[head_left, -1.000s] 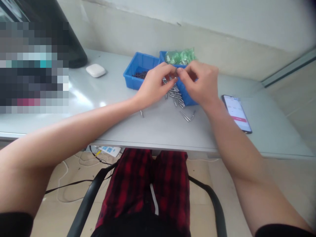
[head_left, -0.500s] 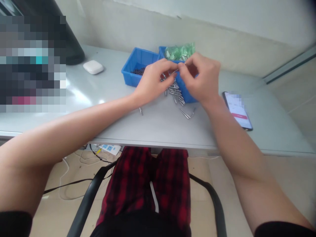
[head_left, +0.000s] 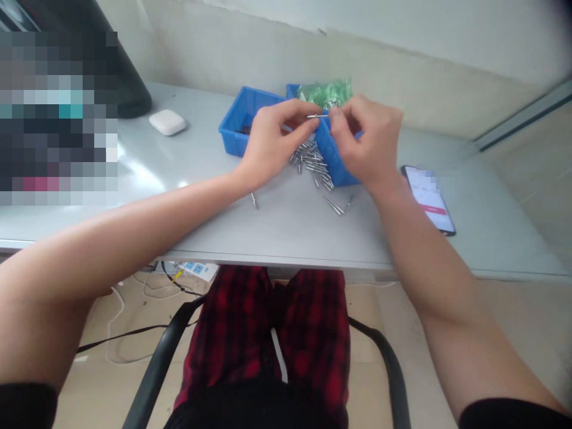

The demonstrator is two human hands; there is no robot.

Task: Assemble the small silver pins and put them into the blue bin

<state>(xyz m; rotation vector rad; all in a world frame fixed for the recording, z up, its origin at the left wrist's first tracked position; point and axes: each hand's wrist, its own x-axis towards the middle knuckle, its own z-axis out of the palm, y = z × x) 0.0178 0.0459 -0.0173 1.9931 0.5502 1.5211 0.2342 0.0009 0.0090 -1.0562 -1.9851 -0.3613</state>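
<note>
Front edge of the worktop (head_left: 286, 238) runs under both your forearms; the wall (head_left: 402, 89) stands behind it. Between the front edge and the loose pins (head_left: 333, 205) lies a plain grey stretch of worktop. To your left there is more of it, out to the white case (head_left: 167, 122). On your right, the phone (head_left: 429, 199) lies just beside your forearm and limits sideways room. The rims of the left bin (head_left: 235, 143) and right bin (head_left: 335, 158), both blue, come close under your hands; a green bag (head_left: 328, 92) sits just beyond your fingertips.

Metal pin (head_left: 319, 115): held in the air above the right bin's near-left rim, roughly level, slim, silvery; fine detail too small to read. Your left hand (head_left: 270, 137) grips it between thumb and fingers, with one end sticking out to the left. Your right hand (head_left: 370, 134) has its fingers pinched on the other end, which they hide.

Pin pile (head_left: 315, 164): similar shiny pieces, heaped at mixed angles on the worktop beside the right bin. A single pin (head_left: 254, 201) lies near your left wrist.
</note>
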